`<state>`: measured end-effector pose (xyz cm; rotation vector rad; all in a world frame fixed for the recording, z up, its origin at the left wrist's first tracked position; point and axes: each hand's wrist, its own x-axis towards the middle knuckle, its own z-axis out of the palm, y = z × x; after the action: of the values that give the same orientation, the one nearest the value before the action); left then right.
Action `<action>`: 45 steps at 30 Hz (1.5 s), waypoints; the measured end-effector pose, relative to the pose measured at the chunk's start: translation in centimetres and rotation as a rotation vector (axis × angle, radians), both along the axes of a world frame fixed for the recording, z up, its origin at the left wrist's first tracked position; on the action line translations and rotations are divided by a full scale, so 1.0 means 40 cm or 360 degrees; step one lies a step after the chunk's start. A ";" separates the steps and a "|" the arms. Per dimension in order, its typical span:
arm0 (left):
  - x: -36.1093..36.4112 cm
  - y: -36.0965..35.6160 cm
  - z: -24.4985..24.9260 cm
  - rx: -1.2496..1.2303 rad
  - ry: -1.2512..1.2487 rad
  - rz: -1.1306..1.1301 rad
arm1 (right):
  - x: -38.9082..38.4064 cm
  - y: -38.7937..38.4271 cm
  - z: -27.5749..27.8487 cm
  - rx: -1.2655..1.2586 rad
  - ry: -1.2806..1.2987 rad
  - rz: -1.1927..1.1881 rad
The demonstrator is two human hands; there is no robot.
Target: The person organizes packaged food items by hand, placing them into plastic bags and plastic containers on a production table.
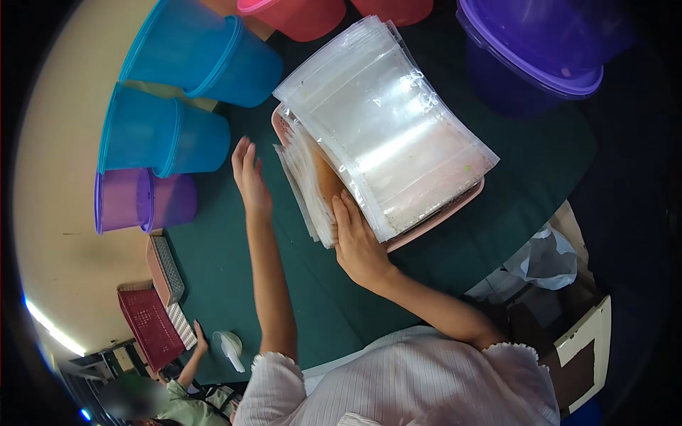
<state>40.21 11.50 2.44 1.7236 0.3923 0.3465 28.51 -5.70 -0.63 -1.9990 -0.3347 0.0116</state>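
Note:
A stack of clear zip-lock pouches (398, 135) lies across a pink plastic basket (440, 219), its glossy faces catching the light. Along the basket's left side, more pouches (304, 186) lean in a fanned row, with a brown surface (327, 177) showing between the two groups. My right hand (361, 245) rests against these leaning pouches and the stack's lower left edge, fingers stretched out; its thumb is hard to make out. My left hand (251, 179) is raised left of the basket, fingers extended, touching nothing.
Blue buckets (202, 138) and purple ones (172, 202) line the left edge of the green-covered table (220, 273). A lidded purple tub (518, 78) stands back right, red tubs (302, 18) behind. A maroon basket (150, 323), a white scoop (229, 346) and another person (188, 401) are lower left.

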 end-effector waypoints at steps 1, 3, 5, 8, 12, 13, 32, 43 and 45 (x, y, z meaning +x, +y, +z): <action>-0.036 -0.034 0.009 -0.0002 -0.0003 -0.0009 | 0.000 -0.002 0.001 -0.0017 0.0020 0.0011; -0.113 -0.114 0.014 0.0408 -0.0191 -0.0215 | 0.000 -0.004 0.004 -0.0013 -0.0006 -0.0021; -0.150 -0.159 0.011 0.0780 -0.0236 -0.0505 | -0.003 -0.004 0.011 -0.0006 -0.0033 -0.0025; -0.157 -0.192 0.015 0.0995 -0.0096 -0.0637 | 0.004 -0.023 0.034 0.0001 0.0165 0.0110; -0.160 -0.196 -0.026 0.1252 0.0097 -0.0709 | -0.007 -0.031 0.045 -0.0052 -0.0003 0.0198; -0.162 -0.199 -0.033 0.1323 0.0077 -0.0674 | -0.014 -0.040 0.067 -0.0071 -0.0019 0.0227; -0.263 -0.228 -0.156 0.0551 -0.0250 0.0016 | -0.157 -0.246 0.040 0.0346 -0.0403 -0.0588; -0.235 -0.282 -0.262 -0.1142 -0.0100 -0.0140 | -0.068 -0.197 -0.048 0.0885 0.0180 -0.0669; -0.190 -0.291 -0.267 -0.1117 -0.0114 -0.0283 | -0.034 -0.209 -0.045 0.0815 0.0187 -0.0622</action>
<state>32.61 -0.15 -8.23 1.0448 0.2614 0.1146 27.16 -14.08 -2.44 -1.5167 0.1262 -0.1854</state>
